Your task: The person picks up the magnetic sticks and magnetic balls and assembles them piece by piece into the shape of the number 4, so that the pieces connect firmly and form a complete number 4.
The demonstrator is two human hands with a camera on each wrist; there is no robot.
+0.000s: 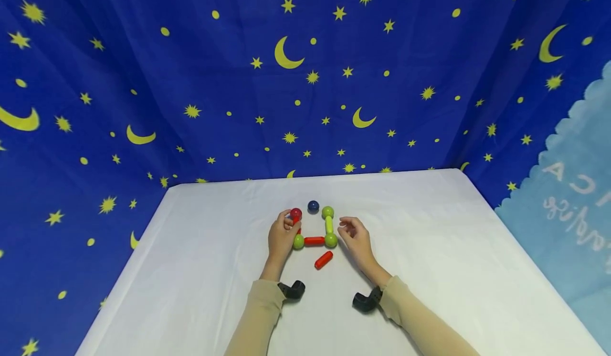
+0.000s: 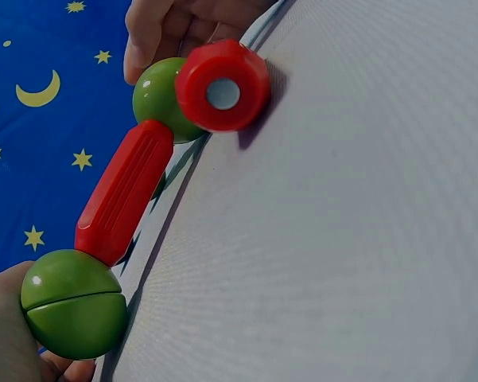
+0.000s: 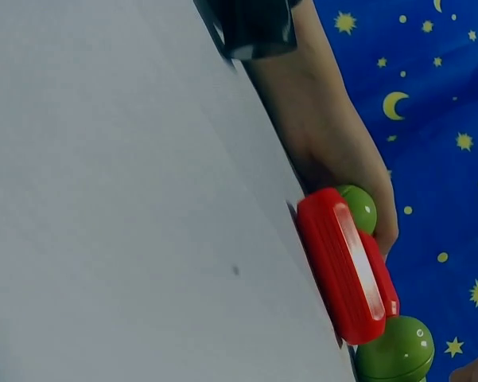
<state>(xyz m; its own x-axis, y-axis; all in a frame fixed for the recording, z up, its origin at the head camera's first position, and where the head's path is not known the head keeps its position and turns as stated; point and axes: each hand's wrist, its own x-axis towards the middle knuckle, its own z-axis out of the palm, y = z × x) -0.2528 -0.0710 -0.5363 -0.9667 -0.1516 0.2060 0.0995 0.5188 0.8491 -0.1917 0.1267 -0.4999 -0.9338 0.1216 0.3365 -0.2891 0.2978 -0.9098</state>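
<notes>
Magnetic balls and sticks form a U on the table. At its left, my left hand (image 1: pixel 282 237) pinches a red stick (image 1: pixel 297 220) between a red ball (image 1: pixel 296 213) and a green ball (image 1: pixel 298 242); the thumb covers part of that stick. Another red stick (image 1: pixel 314 241) runs across to a second green ball (image 1: pixel 331 240). From there a yellow-green stick (image 1: pixel 329 225) reaches a third green ball (image 1: pixel 328 211). Just right of this side, my right hand (image 1: pixel 357 241) hovers with loosely bent fingers, holding nothing. A loose red stick (image 2: pixel 223 83) shows a metal disc at its end.
A dark blue ball (image 1: pixel 313 206) lies behind the gap of the U. The loose red stick lies in front of the U. White cloth covers the table (image 1: pixel 200 271); a blue curtain (image 1: pixel 248 90) with stars and moons stands behind and a light blue cloth (image 1: pixel 568 186) at right.
</notes>
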